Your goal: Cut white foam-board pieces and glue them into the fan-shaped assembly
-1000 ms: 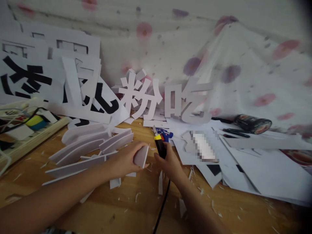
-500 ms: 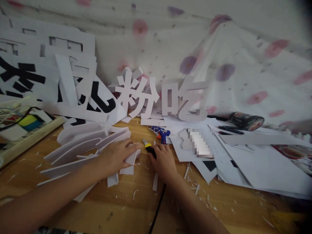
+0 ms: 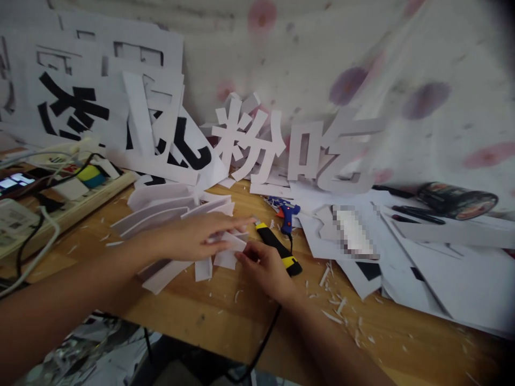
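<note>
A white foam-board piece with curved strips (image 3: pixel 161 214) lies on the wooden table at centre left. My left hand (image 3: pixel 201 233) is over its right part, fingers spread and palm down, touching it. My right hand (image 3: pixel 261 268) pinches the right edge of the white piece between thumb and fingers. Beside my right hand a black and yellow cutter knife (image 3: pixel 270 238) lies on the table. Behind the knife is a blue glue gun (image 3: pixel 288 212). Cut-out white characters (image 3: pixel 249 142) stand upright at the back.
A power strip with cables (image 3: pixel 88 198) runs along the left. On the right lie white sheets (image 3: pixel 442 273), pens (image 3: pixel 418 213) and a dark cylindrical can (image 3: pixel 458 199). Boards with black shapes (image 3: pixel 148 161) lean at the back left. Thin scraps (image 3: pixel 341 305) dot the table.
The knife has left my right hand and lies on the table. My right hand has moved to the white piece's edge. My left hand's fingers have spread. The view has shifted left.
</note>
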Motion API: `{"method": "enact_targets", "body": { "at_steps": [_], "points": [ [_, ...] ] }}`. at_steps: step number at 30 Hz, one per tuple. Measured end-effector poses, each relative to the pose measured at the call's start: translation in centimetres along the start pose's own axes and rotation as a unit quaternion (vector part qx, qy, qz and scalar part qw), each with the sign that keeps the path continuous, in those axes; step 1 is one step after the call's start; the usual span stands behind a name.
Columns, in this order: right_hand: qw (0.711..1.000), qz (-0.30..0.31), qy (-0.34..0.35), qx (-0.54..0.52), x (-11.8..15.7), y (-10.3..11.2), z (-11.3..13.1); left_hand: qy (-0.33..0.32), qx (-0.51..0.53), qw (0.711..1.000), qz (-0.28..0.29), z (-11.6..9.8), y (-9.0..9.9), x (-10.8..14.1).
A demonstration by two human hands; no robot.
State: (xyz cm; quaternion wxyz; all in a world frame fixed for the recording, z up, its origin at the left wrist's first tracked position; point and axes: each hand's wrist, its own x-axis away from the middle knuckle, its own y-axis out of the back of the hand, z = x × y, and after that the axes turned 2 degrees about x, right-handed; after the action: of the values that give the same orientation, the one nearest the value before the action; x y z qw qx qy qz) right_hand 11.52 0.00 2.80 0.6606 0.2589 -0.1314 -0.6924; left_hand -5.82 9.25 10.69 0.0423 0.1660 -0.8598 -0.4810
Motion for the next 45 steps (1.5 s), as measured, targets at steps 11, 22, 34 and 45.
{"method": "enact_targets", "body": {
  "at_steps": [11,22,34,45],
  "points": [
    [0.992,0.057,0.053,0.098,0.0,0.6,-1.1,0.07,0.042,0.992,-0.092,1.9,-2.7,0.4],
    [0.988,0.079,0.057,0.123,-0.1,0.7,-0.9,0.053,0.027,0.995,-0.084,2.3,-2.8,0.4],
    [0.987,0.078,0.072,0.119,0.0,0.6,-0.7,0.032,0.029,0.999,-0.034,2.9,-2.7,0.5],
    [0.994,0.069,0.051,0.07,0.1,0.7,-1.0,0.016,0.02,0.999,-0.021,2.9,-2.4,0.6]
  ]
}}
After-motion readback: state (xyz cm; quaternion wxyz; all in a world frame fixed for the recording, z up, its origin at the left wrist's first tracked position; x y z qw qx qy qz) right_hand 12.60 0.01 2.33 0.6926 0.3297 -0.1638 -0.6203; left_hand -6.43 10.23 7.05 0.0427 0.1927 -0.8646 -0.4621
